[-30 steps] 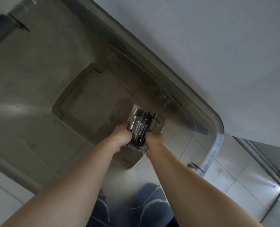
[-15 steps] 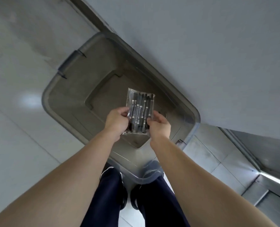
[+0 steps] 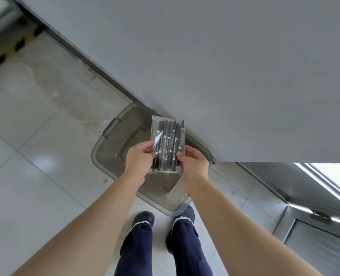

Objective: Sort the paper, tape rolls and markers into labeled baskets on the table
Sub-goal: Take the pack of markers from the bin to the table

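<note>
A clear plastic pack of several black markers [image 3: 168, 145] is held upright in front of me, above a grey plastic storage bin [image 3: 113, 156] on the floor. My left hand [image 3: 140, 158] grips the pack's left edge and my right hand [image 3: 193, 161] grips its right edge. The pack's lower end sits between my palms. No baskets, paper or tape rolls are in view.
The bin stands on a pale tiled floor [image 3: 35, 186], partly under the edge of a large grey table top [image 3: 235, 76]. My dark shoes [image 3: 143, 218] stand just in front of the bin. A yellow-black striped strip [image 3: 11, 50] lies at the far left.
Both hands have lifted the marker pack up out of the bin. The view has risen well away from the bin, so the bin now looks small below the pack.
</note>
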